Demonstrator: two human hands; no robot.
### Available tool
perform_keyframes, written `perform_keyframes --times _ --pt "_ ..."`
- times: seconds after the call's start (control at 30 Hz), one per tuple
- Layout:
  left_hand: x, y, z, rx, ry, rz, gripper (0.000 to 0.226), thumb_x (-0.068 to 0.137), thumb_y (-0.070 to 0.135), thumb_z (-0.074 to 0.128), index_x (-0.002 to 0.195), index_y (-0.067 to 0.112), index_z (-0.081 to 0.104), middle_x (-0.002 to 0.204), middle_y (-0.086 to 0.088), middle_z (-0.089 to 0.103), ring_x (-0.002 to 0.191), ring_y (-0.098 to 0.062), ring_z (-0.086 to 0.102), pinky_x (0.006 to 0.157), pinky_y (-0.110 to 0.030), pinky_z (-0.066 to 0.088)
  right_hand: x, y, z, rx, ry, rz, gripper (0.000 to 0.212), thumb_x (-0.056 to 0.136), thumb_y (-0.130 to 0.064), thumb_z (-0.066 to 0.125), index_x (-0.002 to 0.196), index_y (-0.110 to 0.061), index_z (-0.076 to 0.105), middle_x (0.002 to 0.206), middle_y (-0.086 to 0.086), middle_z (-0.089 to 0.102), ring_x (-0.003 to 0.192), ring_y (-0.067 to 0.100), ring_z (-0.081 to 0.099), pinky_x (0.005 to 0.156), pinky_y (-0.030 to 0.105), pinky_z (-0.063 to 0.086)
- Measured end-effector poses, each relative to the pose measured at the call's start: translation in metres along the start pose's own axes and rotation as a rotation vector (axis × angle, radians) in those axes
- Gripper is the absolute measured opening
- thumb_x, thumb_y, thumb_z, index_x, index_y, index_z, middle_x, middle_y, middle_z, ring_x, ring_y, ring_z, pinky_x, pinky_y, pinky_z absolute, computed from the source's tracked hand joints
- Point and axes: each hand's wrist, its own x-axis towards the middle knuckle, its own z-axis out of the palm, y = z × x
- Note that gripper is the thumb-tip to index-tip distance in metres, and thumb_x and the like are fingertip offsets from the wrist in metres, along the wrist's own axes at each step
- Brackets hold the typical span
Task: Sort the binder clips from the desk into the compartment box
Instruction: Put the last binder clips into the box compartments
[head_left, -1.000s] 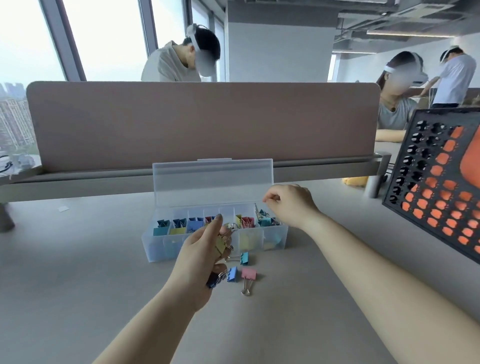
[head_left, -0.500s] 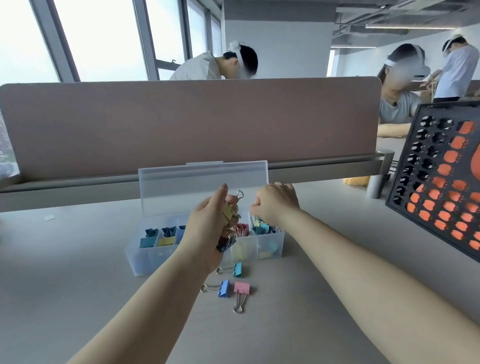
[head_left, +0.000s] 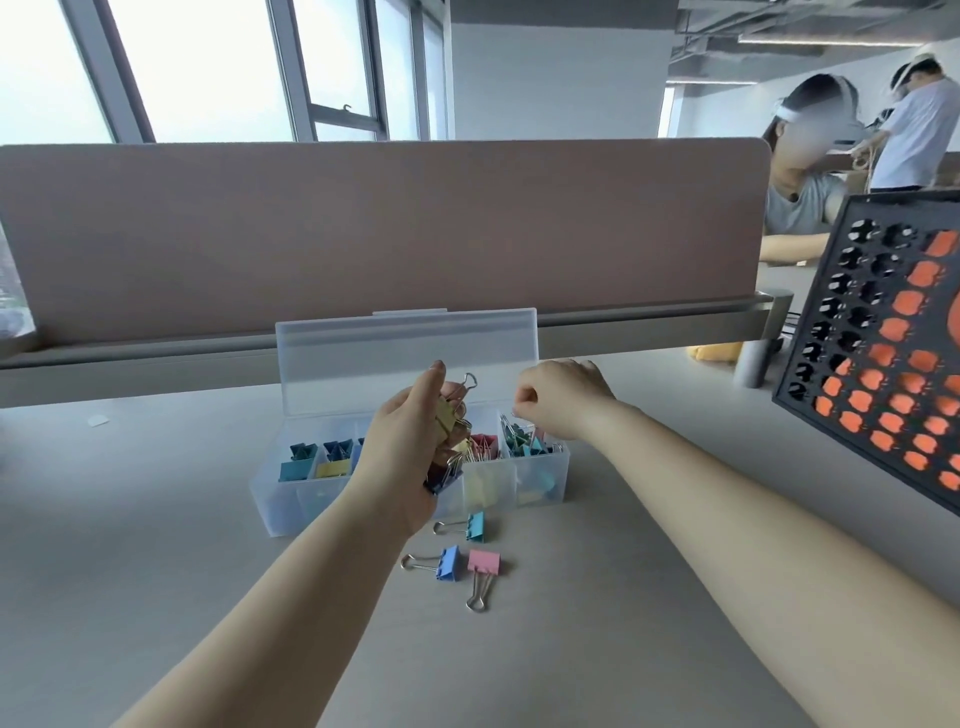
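The compartment box (head_left: 291, 501) stands on the bench (head_left: 156, 571). Its lid (head_left: 405, 358) is open and upright along the 12 o'clock edge. Sorted clips occupy its compartments: teal, yellow and blue toward 9 o'clock, pink and teal toward 3 o'clock.

The left hand (head_left: 410, 447) is over the centre of the box. It grips a bunch of binder clips (head_left: 445, 415), yellow on top and dark blue at the bottom. The right hand (head_left: 563, 400) hovers above the 3 o'clock end compartment with fingers curled. Whether they pinch a clip cannot be determined.

Three clips lie loose on the bench at 6 o'clock of the box:
- a teal clip (head_left: 475, 526), nearest the box;
- a blue clip (head_left: 448, 562);
- a pink clip (head_left: 484, 562), just beside the blue clip at its 3 o'clock.

A divider panel (head_left: 363, 234) stands at 12 o'clock behind the box.
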Motion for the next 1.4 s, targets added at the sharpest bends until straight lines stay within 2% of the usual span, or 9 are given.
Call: perform_keyframes --times 0.13,0.23,0.43,0.6,0.8,0.9,1.0,1.23,1.4 --pt "0.002 0.001 0.002 -0.04 0.009 -0.031 0.025 0.093 0.036 0.05 0.079 0.016 0.059 0.067 0.0 0.051 0.057 -0.014 0.042 0.051 -0.023 0.026 -0.01 0.001 -0.008 0.042 -0.184 -0.027 0.019 0.087 -0.029 0.053 0.088 -0.025 0.071 0.097 -0.01 0.069 0.103 0.016 0.047 0.09 0.034 0.029" --pt "0.007 0.001 0.004 -0.105 0.008 -0.083 0.026 0.093 0.037 0.051 0.08 0.016 0.059 0.066 0.0 0.053 0.054 -0.013 0.044 0.044 -0.017 0.032 -0.016 -0.004 -0.012 0.04 -0.094 -0.028 0.021 0.088 -0.024 0.051 0.089 -0.021 0.072 0.101 -0.005 0.069 0.101 0.019 0.05 0.089 0.035 0.033" --pt "0.022 0.005 0.022 -0.147 0.15 -0.066 0.027 0.094 0.036 0.045 0.08 0.019 0.06 0.074 -0.003 0.054 0.061 -0.016 0.051 0.053 -0.023 0.041 -0.053 -0.037 -0.033 0.937 -0.166 0.03 0.057 0.075 -0.063 0.057 0.102 -0.013 0.062 0.098 0.004 0.071 0.085 0.015 0.068 0.069 0.023 0.047" --pt "0.042 0.001 0.041 -0.231 0.355 -0.001 0.032 0.094 0.032 0.037 0.097 0.011 0.061 0.087 -0.005 0.057 0.075 -0.022 0.051 0.065 -0.03 0.042 -0.061 -0.042 -0.025 1.286 -0.145 0.062 0.049 0.076 -0.039 0.068 0.108 -0.005 0.052 0.103 0.012 0.063 0.072 0.018 0.067 0.068 0.024 0.057" --pt "0.065 -0.01 0.06 -0.243 0.506 0.059 0.037 0.095 0.038 0.033 0.102 0.01 0.057 0.103 -0.008 0.061 0.098 -0.032 0.057 0.095 -0.048 0.045 -0.053 -0.037 -0.013 1.259 0.01 0.096 0.028 0.086 -0.028 0.066 0.105 -0.007 0.063 0.087 0.011 0.066 0.074 0.023 0.062 0.072 0.033 0.055" --pt "0.072 -0.013 0.065 -0.199 0.397 0.029 0.038 0.097 0.038 0.032 0.105 0.008 0.055 0.091 -0.008 0.055 0.077 -0.025 0.053 0.071 -0.033 0.046 -0.051 -0.023 -0.015 1.225 0.079 0.124 0.02 0.083 -0.026 0.071 0.097 -0.013 0.065 0.075 0.002 0.065 0.065 0.014 0.058 0.063 0.021 0.049" --pt "0.077 -0.016 0.058 -0.065 0.27 0.023 0.037 0.098 0.037 0.034 0.084 0.008 0.052 0.068 -0.006 0.045 0.052 -0.016 0.037 0.046 -0.023 0.03 -0.045 -0.003 -0.012 1.141 0.246 0.187 0.014 0.082 -0.017 0.073 0.094 -0.01 0.068 0.072 -0.001 0.064 0.062 0.011 0.056 0.065 0.022 0.05" --pt "0.079 -0.011 0.04 0.249 0.164 0.038 0.037 0.095 0.039 0.046 0.071 0.011 0.049 0.061 -0.006 0.045 0.052 -0.016 0.036 0.043 -0.018 0.021 -0.031 0.006 0.019 0.463 0.404 0.104 0.013 0.085 -0.005 0.059 0.094 -0.011 0.067 0.098 0.005 0.065 0.083 0.024 0.059 0.069 0.028 0.043" --pt "0.078 -0.007 0.044 0.332 0.109 0.063 0.034 0.093 0.04 0.048 0.082 0.008 0.053 0.064 -0.006 0.05 0.056 -0.018 0.042 0.038 -0.014 0.021 -0.029 0.003 0.021 0.322 0.443 0.05 0.011 0.085 -0.008 0.062 0.077 -0.013 0.057 0.084 -0.005 0.051 0.072 0.024 0.053 0.056 0.027 0.036"
